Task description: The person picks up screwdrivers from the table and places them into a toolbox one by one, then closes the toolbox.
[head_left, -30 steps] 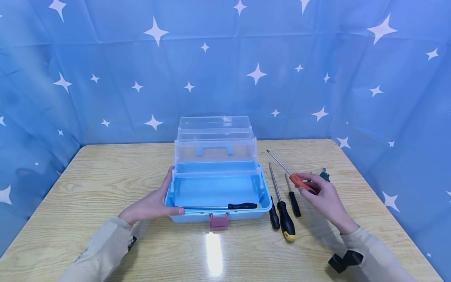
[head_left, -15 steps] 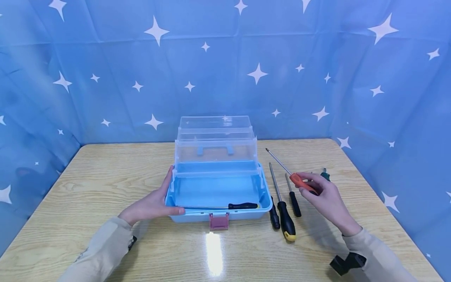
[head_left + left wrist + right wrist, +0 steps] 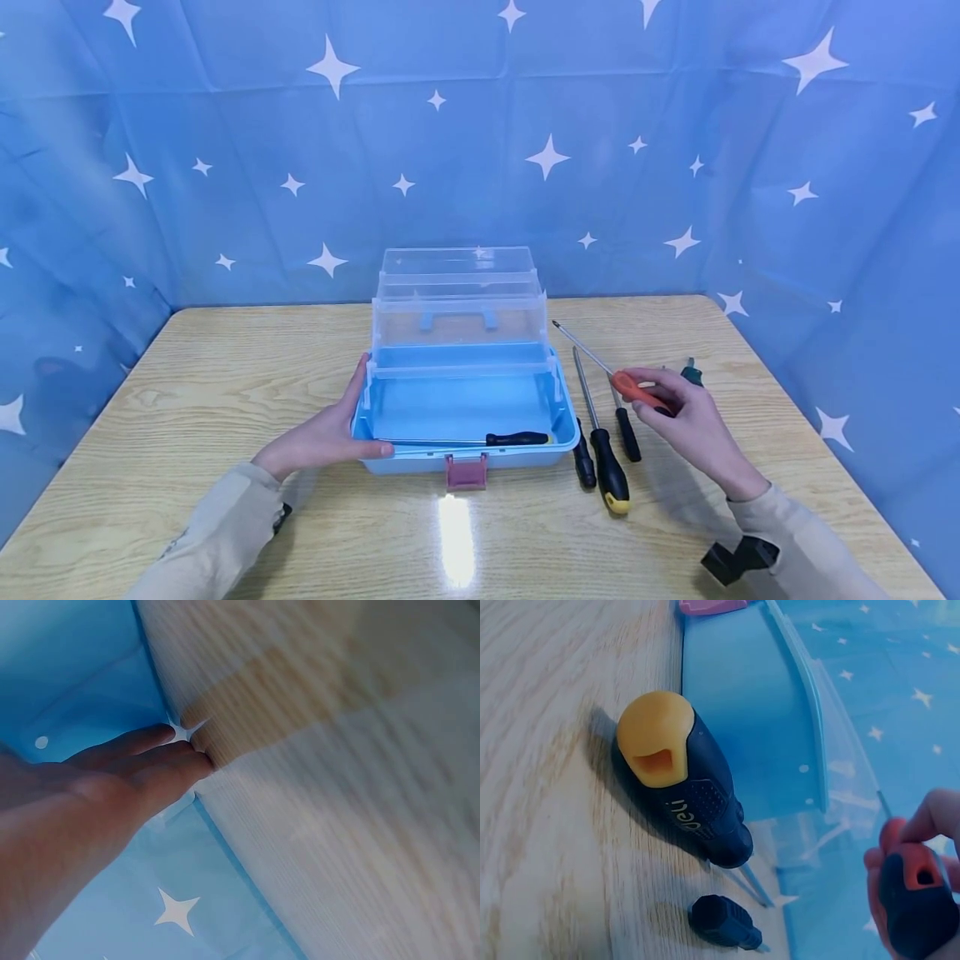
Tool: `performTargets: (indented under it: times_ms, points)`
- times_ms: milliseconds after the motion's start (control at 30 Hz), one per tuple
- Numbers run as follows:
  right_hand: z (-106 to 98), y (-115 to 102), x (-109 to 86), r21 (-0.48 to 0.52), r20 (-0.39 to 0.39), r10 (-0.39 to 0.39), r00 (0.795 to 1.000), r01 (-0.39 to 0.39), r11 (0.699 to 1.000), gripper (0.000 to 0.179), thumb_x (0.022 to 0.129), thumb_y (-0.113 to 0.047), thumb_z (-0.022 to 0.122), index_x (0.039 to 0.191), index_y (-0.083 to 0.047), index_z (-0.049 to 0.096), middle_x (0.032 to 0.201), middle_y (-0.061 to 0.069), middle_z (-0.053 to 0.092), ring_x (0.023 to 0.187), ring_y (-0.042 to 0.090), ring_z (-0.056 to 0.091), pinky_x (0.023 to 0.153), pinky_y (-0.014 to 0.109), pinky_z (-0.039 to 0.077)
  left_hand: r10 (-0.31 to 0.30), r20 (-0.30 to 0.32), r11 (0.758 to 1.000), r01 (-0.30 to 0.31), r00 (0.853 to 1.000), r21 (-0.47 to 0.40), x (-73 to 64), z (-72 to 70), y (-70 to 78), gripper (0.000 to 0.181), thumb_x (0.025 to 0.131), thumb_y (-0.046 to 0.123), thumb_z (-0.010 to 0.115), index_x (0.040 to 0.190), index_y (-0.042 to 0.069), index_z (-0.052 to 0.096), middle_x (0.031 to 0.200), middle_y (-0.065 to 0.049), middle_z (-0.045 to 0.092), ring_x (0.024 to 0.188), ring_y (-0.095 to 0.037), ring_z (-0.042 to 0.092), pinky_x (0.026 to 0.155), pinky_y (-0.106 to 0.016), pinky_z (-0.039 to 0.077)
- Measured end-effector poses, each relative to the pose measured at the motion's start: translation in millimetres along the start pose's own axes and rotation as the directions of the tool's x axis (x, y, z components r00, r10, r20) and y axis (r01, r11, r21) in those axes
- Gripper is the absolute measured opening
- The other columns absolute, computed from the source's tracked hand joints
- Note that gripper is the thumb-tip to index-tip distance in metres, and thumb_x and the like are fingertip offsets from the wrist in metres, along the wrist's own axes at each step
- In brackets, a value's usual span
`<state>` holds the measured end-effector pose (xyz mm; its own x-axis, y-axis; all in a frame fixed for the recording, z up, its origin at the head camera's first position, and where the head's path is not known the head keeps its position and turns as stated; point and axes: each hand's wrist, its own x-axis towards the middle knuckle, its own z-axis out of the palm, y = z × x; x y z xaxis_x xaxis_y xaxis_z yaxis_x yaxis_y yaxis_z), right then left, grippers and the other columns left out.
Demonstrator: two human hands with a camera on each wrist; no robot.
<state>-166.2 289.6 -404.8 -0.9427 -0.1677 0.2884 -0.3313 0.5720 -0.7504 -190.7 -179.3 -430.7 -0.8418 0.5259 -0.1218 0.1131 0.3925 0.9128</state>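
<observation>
Here, right hand (image 3: 692,421) curled, pinching screwdriver (image 3: 628,387)

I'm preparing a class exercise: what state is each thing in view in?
Toolbox, open
Clear lid, raised
Latch, unfastened
Black screwdriver, lying inside the toolbox
Orange screwdriver, held off the table
Yellow-ended screwdriver, lying on the table
Small black screwdriver, lying on the table
Black handle, lying beside the toolbox
Green tool, partly hidden
Left hand, against the toolbox
Right hand, gripping the orange screwdriver
</observation>
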Motion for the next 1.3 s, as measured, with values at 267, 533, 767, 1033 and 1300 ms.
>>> performTargets:
  times_ms: [267,533,767,1033,1300]
  points:
    - [2.5,-5.1,1.2,0.0,0.028,-0.013,1.0,0.013,1.0,0.037,0.088,0.004,0.063,0.124,-0.003,0.062,0.108,0.013,0.061,0.082,0.007,0.063,0.055,0.024,0.048,0.0,0.0,1.0,0.0,1.0,0.002,0.1,0.4,0.7,0.125,0.08,0.031,0.079,0.15,0.024,-0.025,0.158,-0.022,-0.005,0.138,-0.049,0.018,0.102,-0.063,0.029]
    - [6.3,-11.7,1.2,0.018,0.059,-0.004,0.998,0.003,1.0,0.037,0.089,0.002,0.064,0.125,-0.006,0.062,0.106,0.013,0.063,0.079,0.01,0.061,0.054,0.026,0.046,-0.01,-0.005,1.0,0.01,1.0,0.003,-0.5,1.5,0.4,0.125,0.08,0.031,0.079,0.15,0.023,-0.024,0.158,-0.022,-0.005,0.138,-0.05,0.018,0.102,-0.063,0.03]
    - [8.8,-12.7,2.1,0.03,0.065,-0.026,0.998,0.024,0.999,0.038,0.089,0.002,0.065,0.127,-0.005,0.061,0.106,0.013,0.063,0.078,0.01,0.06,0.053,0.026,0.045,-0.01,-0.005,1.0,0.011,1.0,0.013,-0.4,1.3,-0.1,0.125,0.08,0.032,0.079,0.15,0.023,-0.025,0.158,-0.023,-0.005,0.138,-0.05,0.017,0.102,-0.063,0.029]
    - [10.8,-15.5,4.0,0.042,0.072,-0.05,0.996,0.047,0.998,0.037,0.088,0.003,0.065,0.124,-0.005,0.063,0.102,0.012,0.065,0.074,0.012,0.058,0.052,0.026,0.043,-0.006,0.003,1.0,0.006,1.0,0.008,-0.1,0.5,-0.5,0.125,0.081,0.032,0.079,0.15,0.024,-0.025,0.158,-0.022,-0.003,0.137,-0.049,0.019,0.102,-0.062,0.031]
    - [17.0,-19.6,6.9,0.072,0.114,-0.069,0.991,0.061,0.996,0.039,0.088,0.003,0.064,0.126,-0.007,0.063,0.113,0.011,0.062,0.079,0.016,0.056,0.053,0.026,0.046,0.002,0.006,1.0,-0.003,1.0,0.007,0.0,0.1,0.4,0.125,0.081,0.032,0.078,0.149,0.024,-0.026,0.157,-0.022,-0.004,0.137,-0.05,0.019,0.102,-0.063,0.03]
